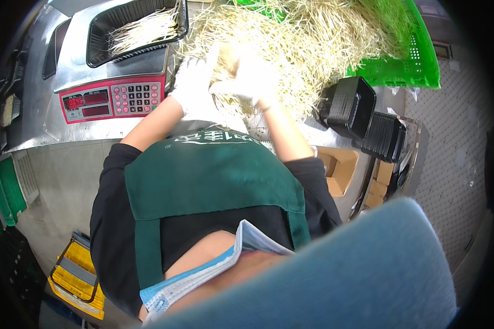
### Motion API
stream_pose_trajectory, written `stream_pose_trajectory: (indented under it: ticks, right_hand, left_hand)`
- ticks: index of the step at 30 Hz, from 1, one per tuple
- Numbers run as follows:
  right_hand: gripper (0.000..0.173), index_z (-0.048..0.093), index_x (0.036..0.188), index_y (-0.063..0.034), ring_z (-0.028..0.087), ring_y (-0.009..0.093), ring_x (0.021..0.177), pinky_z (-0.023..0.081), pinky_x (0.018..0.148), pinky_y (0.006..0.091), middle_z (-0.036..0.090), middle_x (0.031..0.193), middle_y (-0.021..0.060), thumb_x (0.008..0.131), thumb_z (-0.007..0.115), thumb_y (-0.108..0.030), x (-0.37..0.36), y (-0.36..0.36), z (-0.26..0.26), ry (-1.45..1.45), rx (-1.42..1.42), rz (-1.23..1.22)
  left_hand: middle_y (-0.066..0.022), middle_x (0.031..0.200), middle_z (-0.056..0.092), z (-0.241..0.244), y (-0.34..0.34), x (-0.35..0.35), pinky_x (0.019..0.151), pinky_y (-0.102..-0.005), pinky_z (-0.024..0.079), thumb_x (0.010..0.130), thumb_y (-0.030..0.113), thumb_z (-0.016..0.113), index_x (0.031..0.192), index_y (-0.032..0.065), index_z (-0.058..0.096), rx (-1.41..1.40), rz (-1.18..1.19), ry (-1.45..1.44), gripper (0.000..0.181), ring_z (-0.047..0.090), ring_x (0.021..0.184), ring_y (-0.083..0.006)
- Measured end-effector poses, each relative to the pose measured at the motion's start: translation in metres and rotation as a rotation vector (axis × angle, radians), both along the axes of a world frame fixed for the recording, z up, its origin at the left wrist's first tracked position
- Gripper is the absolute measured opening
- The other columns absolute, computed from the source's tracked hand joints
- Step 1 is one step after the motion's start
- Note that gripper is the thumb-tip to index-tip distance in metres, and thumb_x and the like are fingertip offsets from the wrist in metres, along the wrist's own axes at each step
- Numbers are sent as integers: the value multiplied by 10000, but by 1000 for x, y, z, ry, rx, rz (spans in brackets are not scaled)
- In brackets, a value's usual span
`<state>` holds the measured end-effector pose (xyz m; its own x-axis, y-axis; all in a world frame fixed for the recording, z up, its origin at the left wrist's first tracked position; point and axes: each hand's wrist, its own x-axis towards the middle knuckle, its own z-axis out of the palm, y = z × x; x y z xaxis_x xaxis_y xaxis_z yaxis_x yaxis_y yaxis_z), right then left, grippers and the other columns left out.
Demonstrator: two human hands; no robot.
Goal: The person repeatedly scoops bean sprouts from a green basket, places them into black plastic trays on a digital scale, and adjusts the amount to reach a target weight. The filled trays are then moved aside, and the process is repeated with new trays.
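Note:
Both hands wear white gloves and are washed out by glare. My left hand is beside the scale, at the left edge of a large heap of pale bean sprouts. Close to its right, my right hand lies over the heap; some sprouts show between the two hands, but whether either grips them cannot be told. A black plastic tray holding a small bunch of sprouts rests on the metal pan of a red digital scale, whose display is lit.
A green perforated crate lies under and behind the heap at the right. Stacked black trays stand at the steel table's right edge, with another stack beside them. Below is an open cardboard box. A yellow folded item is at lower left.

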<state>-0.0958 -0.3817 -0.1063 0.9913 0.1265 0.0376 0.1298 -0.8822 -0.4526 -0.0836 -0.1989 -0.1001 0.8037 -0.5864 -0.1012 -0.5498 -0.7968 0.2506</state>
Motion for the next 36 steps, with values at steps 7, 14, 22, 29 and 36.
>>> stream_pose_trajectory:
  ticks: [7,14,22,29,36]
  right_hand:
    - [938,333,1376,29,504,376,1112,412,944,470,514,1215,248,641,742,-388,8,21,34,296,-189,3]
    - [818,518,1235,-2,614,316,940,496,836,408,629,1009,201,573,795,-394,-7,33,16,-11,-432,-133]
    - [837,509,1298,-49,523,327,1157,400,1014,401,558,1243,186,570,796,-346,11,-47,5,-256,355,147]
    - [823,474,1318,-56,558,298,1090,335,1057,431,598,1142,143,583,796,-236,18,-31,118,-264,-309,290]
    - [555,522,1110,36,588,303,798,436,783,411,614,870,147,619,691,-158,39,112,167,-472,-353,164]
  left_hand:
    - [-164,1159,613,20,31,-28,917,-393,444,810,230,633,1334,20,448,-302,71,-176,594,576,1039,-312]
    - [-142,1172,573,85,147,7,847,-318,505,804,-2,688,1240,16,515,-1017,404,-555,470,595,979,-188]
    - [-117,888,609,53,161,63,735,-277,525,704,-137,480,1024,-72,572,-1903,829,290,340,616,772,-193]
    - [-190,1347,432,100,15,32,1034,-471,283,726,-16,478,1341,23,423,-731,7,-635,619,441,1185,-346]
    - [-245,1397,374,57,52,22,1096,-403,270,729,24,507,1430,-11,285,-1245,371,33,737,356,1295,-379]
